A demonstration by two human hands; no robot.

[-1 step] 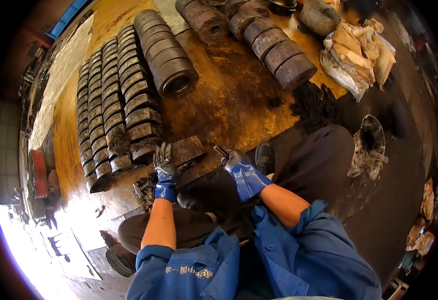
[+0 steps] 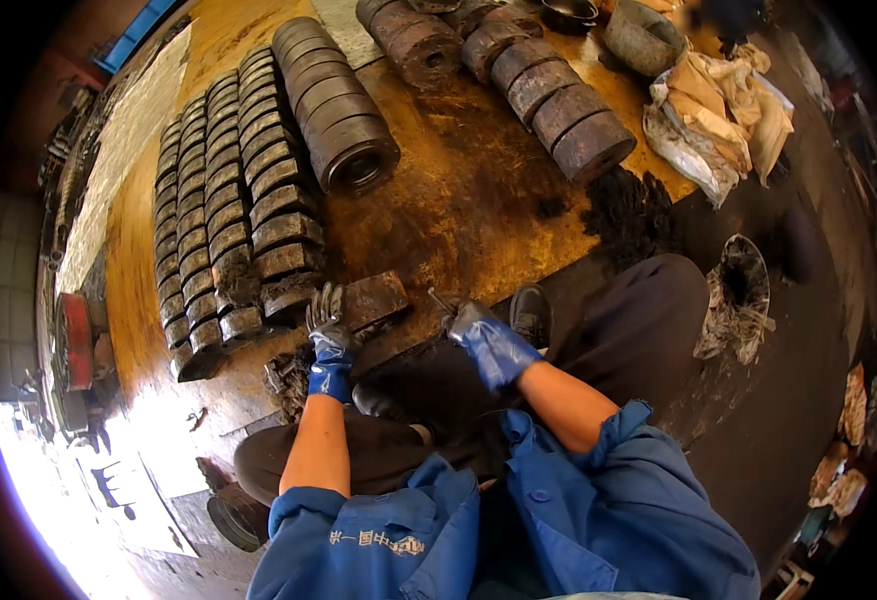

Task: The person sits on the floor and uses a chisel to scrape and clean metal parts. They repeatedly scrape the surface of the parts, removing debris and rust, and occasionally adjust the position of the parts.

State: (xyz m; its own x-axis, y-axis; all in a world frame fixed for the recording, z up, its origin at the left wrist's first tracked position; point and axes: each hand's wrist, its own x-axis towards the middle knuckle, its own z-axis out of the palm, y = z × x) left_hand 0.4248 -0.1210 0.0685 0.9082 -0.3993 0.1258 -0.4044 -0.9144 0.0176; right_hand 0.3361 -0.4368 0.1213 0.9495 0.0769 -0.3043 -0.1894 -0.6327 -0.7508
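Note:
My left hand [image 2: 327, 328], in a blue glove with dark, soiled fingers, is at the left end of a dark, curved metal block [image 2: 376, 302]. Its fingers are stretched out and slightly apart against that end. My right hand [image 2: 470, 322], gloved the same way, is closed around a short, thin metal rod [image 2: 440, 298] whose tip points toward the block. Most of the rod is hidden in the fist, so its exact kind cannot be made out. Just left of the block are rows of similar curved metal segments [image 2: 283, 200], with dark grease on the nearest ones.
Thick metal rings [image 2: 333, 110] lie in a row on the oily yellow floor, and more cylinders [image 2: 568, 115] lie farther right. Beyond them are a grey bucket [image 2: 643, 40] and crumpled sacks [image 2: 713, 115]. A dirty bag [image 2: 736, 295] is right of my knee. Black grease [image 2: 628, 215] stains the floor.

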